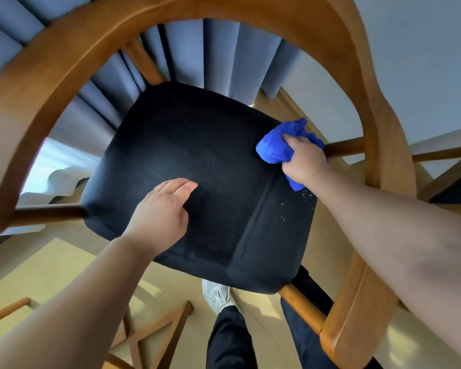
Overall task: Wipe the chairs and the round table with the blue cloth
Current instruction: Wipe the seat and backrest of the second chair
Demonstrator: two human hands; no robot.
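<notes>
So the person was leaning right over the chair (64,54), a wooden one with a curved arm rail that looped round the whole view and a dark padded seat (197,145) in the middle. The right hand (305,162) had the blue cloth (273,149) scrunched into a ball, fingers curled tight round it, and it was pressed down on the seat's far right edge, just beside the spot where a side rail (343,147) met the cushion. A bit of cloth stuck out below the palm too.

Just under that hand there was a scatter of little white specks (304,197) on the cushion, on the right-hand strip past the seam.

The left hand (163,209) was out flat near the middle of the seat, fingers straight and together, holding nothing. Couldn't really tell if it was actually touching the fabric or just above it.

Behind the chair hung a grey-blue pleated curtain (186,49). Down below the seat's front edge you could see a pale shoe (216,294) and dark trouser legs (229,339) on a light floor (51,267), plus some crossed wooden struts (144,336) at lower left.
</notes>
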